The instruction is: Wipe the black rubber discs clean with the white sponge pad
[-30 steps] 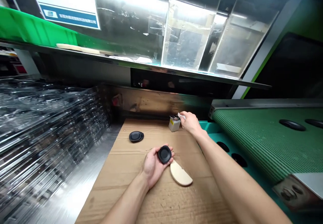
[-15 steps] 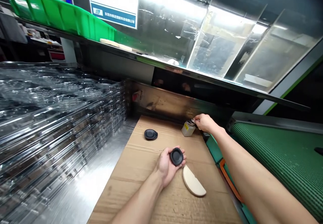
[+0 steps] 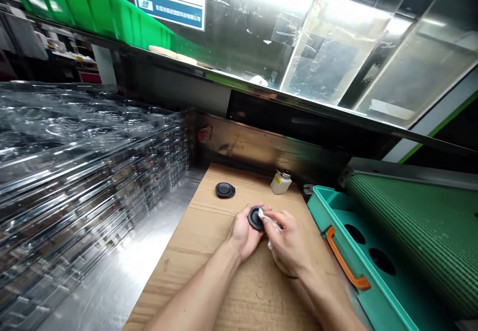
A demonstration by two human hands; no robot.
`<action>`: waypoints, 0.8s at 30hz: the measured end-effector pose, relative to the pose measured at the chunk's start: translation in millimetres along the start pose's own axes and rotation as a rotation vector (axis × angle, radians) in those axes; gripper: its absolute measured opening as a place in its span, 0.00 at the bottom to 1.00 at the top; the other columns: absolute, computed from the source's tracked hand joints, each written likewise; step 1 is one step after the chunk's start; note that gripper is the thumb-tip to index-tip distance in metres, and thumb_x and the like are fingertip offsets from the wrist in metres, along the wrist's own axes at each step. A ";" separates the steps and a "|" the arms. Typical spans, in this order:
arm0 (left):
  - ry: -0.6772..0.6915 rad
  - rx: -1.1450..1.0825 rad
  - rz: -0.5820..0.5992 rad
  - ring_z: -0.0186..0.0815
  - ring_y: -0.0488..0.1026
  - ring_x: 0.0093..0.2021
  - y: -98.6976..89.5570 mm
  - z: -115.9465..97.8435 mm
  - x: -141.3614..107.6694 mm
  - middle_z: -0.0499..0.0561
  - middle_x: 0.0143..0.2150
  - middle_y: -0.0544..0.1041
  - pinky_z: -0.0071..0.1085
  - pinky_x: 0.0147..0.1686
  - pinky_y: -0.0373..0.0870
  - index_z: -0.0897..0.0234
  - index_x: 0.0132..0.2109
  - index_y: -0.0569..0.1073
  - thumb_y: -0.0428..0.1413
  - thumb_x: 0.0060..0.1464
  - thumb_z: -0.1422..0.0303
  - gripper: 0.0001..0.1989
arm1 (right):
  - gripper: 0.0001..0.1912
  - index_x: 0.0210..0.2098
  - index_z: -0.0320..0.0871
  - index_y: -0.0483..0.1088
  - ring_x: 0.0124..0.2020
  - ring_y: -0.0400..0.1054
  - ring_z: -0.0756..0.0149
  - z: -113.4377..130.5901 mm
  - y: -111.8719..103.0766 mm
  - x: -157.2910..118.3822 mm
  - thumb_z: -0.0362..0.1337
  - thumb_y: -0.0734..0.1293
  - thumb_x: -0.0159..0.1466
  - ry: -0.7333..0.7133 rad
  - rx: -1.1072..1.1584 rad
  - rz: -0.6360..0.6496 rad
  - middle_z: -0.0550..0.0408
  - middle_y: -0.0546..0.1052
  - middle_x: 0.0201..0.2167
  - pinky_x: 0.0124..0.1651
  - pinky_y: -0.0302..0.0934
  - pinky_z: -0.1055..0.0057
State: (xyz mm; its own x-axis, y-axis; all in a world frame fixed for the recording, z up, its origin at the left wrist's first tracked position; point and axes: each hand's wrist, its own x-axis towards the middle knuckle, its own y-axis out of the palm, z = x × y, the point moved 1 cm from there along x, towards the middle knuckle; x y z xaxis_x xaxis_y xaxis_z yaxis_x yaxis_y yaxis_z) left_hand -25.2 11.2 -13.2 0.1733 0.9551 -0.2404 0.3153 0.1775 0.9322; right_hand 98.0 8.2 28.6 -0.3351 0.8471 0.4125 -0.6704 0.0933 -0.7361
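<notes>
In the head view my left hand [image 3: 242,234] is palm up, with its fingers curled around a round black plastic part [image 3: 254,219]. My right hand [image 3: 291,239] pinches a white cloth [image 3: 275,225], whose tip touches the face of that part. Another black plastic part [image 3: 225,190] lies farther off on the cardboard sheet [image 3: 186,261]. Beyond my hands a small pale bottle [image 3: 281,183] with a metal top and yellow label stands upright. The cream half-round piece is hidden behind my right hand and forearm.
Stacked clear plastic trays [image 3: 112,166] rise on the left. At right, a teal bin [image 3: 317,199] with an orange handle [image 3: 345,266] sits beside a green conveyor belt [image 3: 407,216]. A green crate [image 3: 93,15] rests on the shelf [image 3: 209,74] above.
My right hand has come from the bottle down to the black part in my left hand, and the cloth now touches it. The half-round piece is now covered from sight.
</notes>
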 end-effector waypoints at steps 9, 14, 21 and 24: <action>0.056 0.187 -0.043 0.44 0.75 0.48 2.3 4.3 -1.9 0.63 0.49 0.76 0.42 0.52 0.69 0.68 0.45 0.71 0.47 0.62 0.65 0.13 | 0.15 0.45 0.48 0.73 0.37 0.65 0.67 2.4 14.3 -15.0 0.37 0.56 0.68 -0.157 -0.207 0.139 0.53 0.70 0.38 0.39 0.59 0.74; 0.011 0.222 0.029 0.45 0.75 0.48 2.5 10.2 0.5 0.63 0.46 0.77 0.42 0.50 0.71 0.70 0.43 0.72 0.46 0.63 0.65 0.14 | 0.14 0.45 0.47 0.73 0.38 0.65 0.66 -3.9 3.3 -15.0 0.37 0.56 0.69 -0.048 -0.342 0.082 0.53 0.71 0.37 0.40 0.58 0.74; 0.005 0.238 -0.007 0.45 0.75 0.48 1.4 10.5 1.7 0.63 0.45 0.77 0.43 0.51 0.71 0.70 0.43 0.73 0.45 0.63 0.66 0.14 | 0.13 0.41 0.46 0.73 0.40 0.65 0.65 -0.7 1.3 -8.4 0.37 0.57 0.68 -0.159 -0.346 0.170 0.53 0.72 0.38 0.43 0.58 0.73; -0.005 0.264 0.033 0.44 0.75 0.48 2.7 10.2 2.5 0.62 0.45 0.78 0.43 0.50 0.71 0.70 0.43 0.73 0.45 0.63 0.66 0.14 | 0.14 0.39 0.45 0.73 0.40 0.65 0.65 -6.8 -2.1 -12.0 0.36 0.56 0.69 -0.067 -0.366 0.076 0.53 0.72 0.36 0.42 0.57 0.72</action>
State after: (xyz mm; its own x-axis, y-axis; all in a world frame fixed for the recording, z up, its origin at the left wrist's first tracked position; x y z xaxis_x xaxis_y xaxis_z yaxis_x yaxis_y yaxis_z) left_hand -14.4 11.6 -14.0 0.1921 0.9580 -0.2128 0.5415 0.0774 0.8372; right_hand 107.9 1.4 21.6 -0.4251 0.8240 0.3746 -0.3651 0.2226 -0.9040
